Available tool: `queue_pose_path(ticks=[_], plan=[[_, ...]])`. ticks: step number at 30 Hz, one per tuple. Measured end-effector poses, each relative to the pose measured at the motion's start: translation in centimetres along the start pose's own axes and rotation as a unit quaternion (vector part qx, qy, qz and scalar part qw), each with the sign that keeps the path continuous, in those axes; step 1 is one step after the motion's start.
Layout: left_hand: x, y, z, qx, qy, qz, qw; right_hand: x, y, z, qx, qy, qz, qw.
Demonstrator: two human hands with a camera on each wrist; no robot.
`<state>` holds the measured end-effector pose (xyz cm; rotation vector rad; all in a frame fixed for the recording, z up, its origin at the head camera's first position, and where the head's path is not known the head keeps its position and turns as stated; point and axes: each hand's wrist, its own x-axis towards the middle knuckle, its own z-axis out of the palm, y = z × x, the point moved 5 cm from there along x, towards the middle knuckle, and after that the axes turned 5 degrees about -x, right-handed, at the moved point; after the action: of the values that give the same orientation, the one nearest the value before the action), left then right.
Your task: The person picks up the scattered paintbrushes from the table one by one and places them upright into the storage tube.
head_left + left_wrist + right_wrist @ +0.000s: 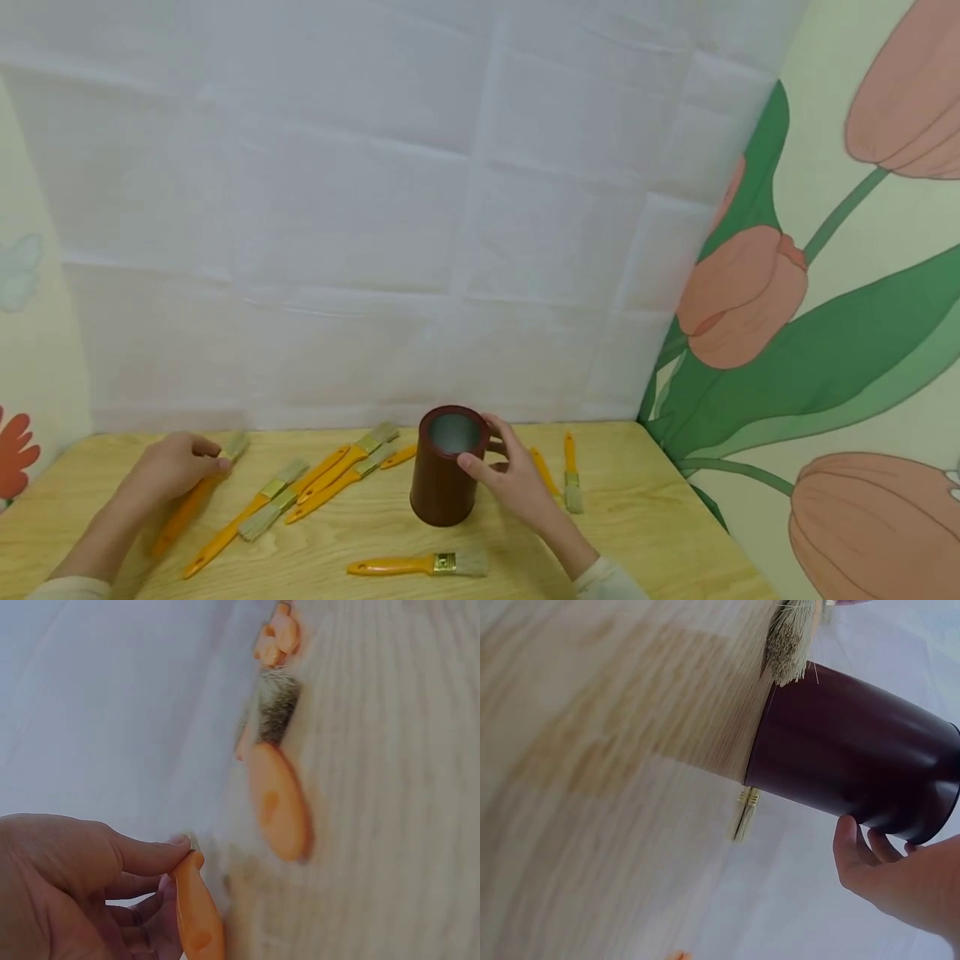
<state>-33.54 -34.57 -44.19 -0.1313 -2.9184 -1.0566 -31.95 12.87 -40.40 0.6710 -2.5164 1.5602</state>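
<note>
My left hand [168,471] pinches a paintbrush [178,523] near its ferrule, at the left side of the table. Its orange handle [199,911] slants down toward the front, with thumb and fingers closed near the bristle end. A dark brown mug [442,492] stands upright right of the middle, and the part of its inside that shows holds no brush. Around the mug's handle side, my right hand [517,479] grips it, thumb at the near rim and fingers toward the back. The right wrist view shows the thumb against the mug's wall [855,750].
Several orange-handled paintbrushes [225,537] lie overlapping between the left hand and the mug. One paintbrush [390,567] lies crosswise in front of the mug. Two more, including a small paintbrush [571,458], lie right of it. A white cloth [360,208] hangs behind the wooden table [645,533].
</note>
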Motion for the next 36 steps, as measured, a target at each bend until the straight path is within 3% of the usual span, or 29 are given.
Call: queue_pose_path(ticks=[6, 12, 18, 36], plan=[[-0.7, 1.9, -1.7, -0.023, 0.029, 0.031, 0.9988, 0.1, 0.1, 0.3, -0.005, 0.000, 0.001, 1.0000], [-1.2, 4.9, -2.6, -0.012, 0.085, 0.076, 0.9934, 0.3, -0.1, 0.0, -0.008, -0.001, -0.006, 0.9999], [-1.7, 7.0, -3.4, -0.005, 0.127, 0.093, 0.9874, 0.5, 0.0, 0.1, -0.015, -0.004, -0.007, 0.9999], [-2.6, 13.1, -3.1, -0.029, 0.191, 0.171, 0.9661, 0.6, 0.4, 0.7, -0.014, -0.017, 0.003, 0.9998]])
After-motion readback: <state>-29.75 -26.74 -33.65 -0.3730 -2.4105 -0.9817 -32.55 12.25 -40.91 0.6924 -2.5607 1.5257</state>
